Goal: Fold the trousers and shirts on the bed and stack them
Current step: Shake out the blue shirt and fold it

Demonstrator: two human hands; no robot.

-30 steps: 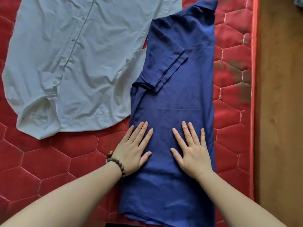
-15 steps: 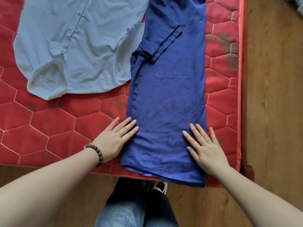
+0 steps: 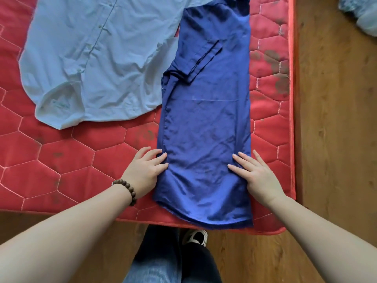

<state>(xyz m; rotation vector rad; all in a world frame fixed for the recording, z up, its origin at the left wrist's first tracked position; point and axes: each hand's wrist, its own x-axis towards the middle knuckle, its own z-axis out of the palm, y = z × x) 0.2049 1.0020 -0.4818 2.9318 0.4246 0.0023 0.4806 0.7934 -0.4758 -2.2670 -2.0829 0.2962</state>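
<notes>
A dark blue shirt (image 3: 206, 123) lies on the red quilted mattress (image 3: 61, 164), folded lengthwise into a long narrow strip with a sleeve turned in near the top. Its hem reaches the mattress's near edge. My left hand (image 3: 145, 170), with a bead bracelet on the wrist, rests at the strip's left edge, fingertips touching the fabric. My right hand (image 3: 255, 174) lies flat on the strip's right edge, fingers straight. A light blue button shirt (image 3: 98, 58) is spread out unfolded to the left, its right side tucked under the dark one.
The mattress ends at a raised red border (image 3: 292, 99) on the right, with wooden floor (image 3: 336, 139) beyond. My jeans legs and a shoe (image 3: 195, 236) stand at the near edge. A pale bundle (image 3: 361, 13) sits on the floor at top right.
Both hands have slid down the dark blue shirt and outward from its middle to its left and right edges near the hem. The view has tilted down, showing the mattress edge and my legs.
</notes>
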